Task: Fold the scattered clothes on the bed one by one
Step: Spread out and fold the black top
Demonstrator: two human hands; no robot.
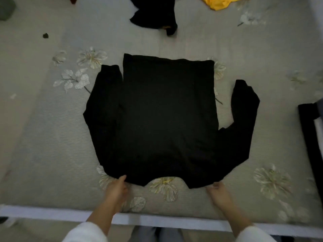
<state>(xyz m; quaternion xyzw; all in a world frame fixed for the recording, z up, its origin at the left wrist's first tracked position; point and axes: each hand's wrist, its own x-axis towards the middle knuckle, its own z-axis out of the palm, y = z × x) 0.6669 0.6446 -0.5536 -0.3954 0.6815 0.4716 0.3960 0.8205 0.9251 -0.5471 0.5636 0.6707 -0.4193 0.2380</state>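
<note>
Now — left hand (116,187) | right hand (219,191) | pinching near edge of black top (167,110)

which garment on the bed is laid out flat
The long-sleeved black top in the middle; the other black garment and the yellow one lie bunched at the far end.

Bed (52,137): grey cover with a pale flower print, white strip along the near edge.
Black top (167,116): long-sleeved, flat at the bed's middle, neckline toward the near edge. One sleeve lies against the body on the left, the other bends away on the right.
Left hand (117,189), right hand (220,193): white cuffs, each gripping a shoulder at the top's near edge.
Black garment (155,13): crumpled, far edge.
Yellow garment (220,2): far right corner.
Dark scrap (45,35): far left.
</note>
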